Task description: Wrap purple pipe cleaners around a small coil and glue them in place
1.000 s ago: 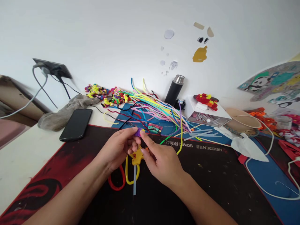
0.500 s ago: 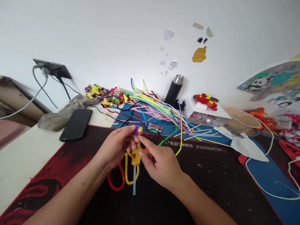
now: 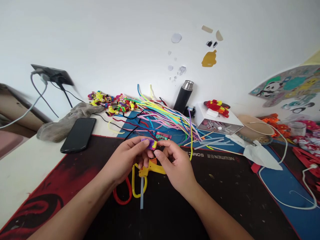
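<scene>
**Piece (image 3: 152, 144) in hand and looking mostly shaped; gun (image 3: 153, 167) lying by, not in use**

I'm gripping the piece with my left hand (image 3: 131, 151), its thumb and fingers pinching the purple side. The yellow end is facing my right hand (image 3: 176, 160), whose index finger and thumb are curving around that end with a gap between them; I'm not able to tell whether they're actually gripping or just sitting beside it. The piece itself is hanging over the mat (image 3: 225, 190), between both hands, above the gun.

Progress: I'm reading the purple and yellow parts as together, so that bit is looking done. I'm seeing no other part joining it, so whatever is remaining is looking undone. Any glue on it is too small to tell.

The gun is lying below the hands, partly hidden, with a clear stick (image 3: 141, 196) poking out of its back. Red loop (image 3: 122, 202) and yellow loop (image 3: 137, 196) are lying beside it, probably handles. Loose stems (image 3: 170, 116) are piling up behind, uncut or not I'm not telling. Small figures (image 3: 99, 96), looking finished, are sitting at the back left.
</scene>
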`<state>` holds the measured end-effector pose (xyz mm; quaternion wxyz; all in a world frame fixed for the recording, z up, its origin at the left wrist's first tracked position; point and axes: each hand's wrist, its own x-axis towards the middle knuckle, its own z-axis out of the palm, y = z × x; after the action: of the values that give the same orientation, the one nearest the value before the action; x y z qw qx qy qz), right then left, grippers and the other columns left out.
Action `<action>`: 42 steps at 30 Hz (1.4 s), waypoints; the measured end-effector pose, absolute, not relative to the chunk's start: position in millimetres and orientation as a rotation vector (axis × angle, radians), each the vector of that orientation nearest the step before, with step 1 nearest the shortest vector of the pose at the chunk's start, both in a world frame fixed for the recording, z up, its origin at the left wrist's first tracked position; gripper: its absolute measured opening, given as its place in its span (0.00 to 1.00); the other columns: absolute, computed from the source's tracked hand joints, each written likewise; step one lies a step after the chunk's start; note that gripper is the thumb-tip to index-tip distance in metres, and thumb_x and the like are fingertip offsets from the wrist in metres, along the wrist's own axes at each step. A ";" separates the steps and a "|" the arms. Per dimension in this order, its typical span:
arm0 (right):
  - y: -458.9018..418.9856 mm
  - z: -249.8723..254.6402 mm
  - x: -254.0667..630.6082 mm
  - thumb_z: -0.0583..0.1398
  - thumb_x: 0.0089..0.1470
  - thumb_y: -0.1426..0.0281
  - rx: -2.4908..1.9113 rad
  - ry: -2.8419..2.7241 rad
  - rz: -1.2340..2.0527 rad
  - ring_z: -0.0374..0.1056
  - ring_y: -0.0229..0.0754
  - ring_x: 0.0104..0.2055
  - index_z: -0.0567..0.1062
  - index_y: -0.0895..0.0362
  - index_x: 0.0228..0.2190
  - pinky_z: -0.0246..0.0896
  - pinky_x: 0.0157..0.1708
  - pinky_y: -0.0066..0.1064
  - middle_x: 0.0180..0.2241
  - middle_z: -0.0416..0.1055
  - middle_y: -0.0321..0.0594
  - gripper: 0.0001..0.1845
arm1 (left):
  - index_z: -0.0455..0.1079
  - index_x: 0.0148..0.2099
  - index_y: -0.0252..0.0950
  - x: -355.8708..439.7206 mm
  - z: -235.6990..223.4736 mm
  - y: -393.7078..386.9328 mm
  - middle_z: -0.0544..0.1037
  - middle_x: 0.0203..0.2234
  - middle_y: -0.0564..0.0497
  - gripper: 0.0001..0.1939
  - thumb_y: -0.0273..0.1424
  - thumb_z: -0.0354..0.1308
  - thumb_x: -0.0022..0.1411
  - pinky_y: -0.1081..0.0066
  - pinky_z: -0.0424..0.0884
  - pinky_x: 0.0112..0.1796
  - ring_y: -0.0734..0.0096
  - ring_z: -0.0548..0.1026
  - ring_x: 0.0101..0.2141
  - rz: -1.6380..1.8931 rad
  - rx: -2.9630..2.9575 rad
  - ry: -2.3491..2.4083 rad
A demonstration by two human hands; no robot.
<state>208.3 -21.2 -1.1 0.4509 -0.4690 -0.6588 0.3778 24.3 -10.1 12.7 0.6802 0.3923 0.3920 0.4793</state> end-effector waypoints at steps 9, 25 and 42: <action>-21.7 -0.5 209.1 0.64 0.65 0.61 -1.158 -1.615 0.962 0.61 0.37 0.23 0.79 0.54 0.44 0.57 0.25 0.29 0.21 0.65 0.27 0.11 | 0.71 0.45 0.38 27.3 12.7 -15.3 0.80 0.23 0.55 0.22 0.48 0.73 0.64 0.77 0.68 0.19 0.72 0.76 0.17 1.013 0.991 0.875; -19.0 7.5 213.9 0.65 0.64 0.58 -1.162 -1.597 1.029 0.60 0.36 0.22 0.81 0.54 0.38 0.58 0.25 0.28 0.20 0.63 0.27 0.13 | 0.82 0.52 0.42 14.2 14.5 -18.3 0.85 0.46 0.45 0.16 0.38 0.74 0.63 0.67 0.78 0.44 0.58 0.83 0.44 1.133 1.503 1.038; -14.9 4.7 214.5 0.65 0.64 0.57 -1.156 -1.627 1.098 0.58 0.36 0.23 0.81 0.55 0.38 0.55 0.27 0.29 0.21 0.63 0.27 0.14 | 0.81 0.47 0.39 18.7 16.6 -16.0 0.85 0.37 0.47 0.09 0.36 0.69 0.67 0.71 0.75 0.34 0.64 0.79 0.33 1.100 1.647 1.077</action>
<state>214.5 -14.9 4.7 0.4185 -0.4609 -0.6488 0.4376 18.7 -16.0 16.6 0.4293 0.6598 0.4314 0.4407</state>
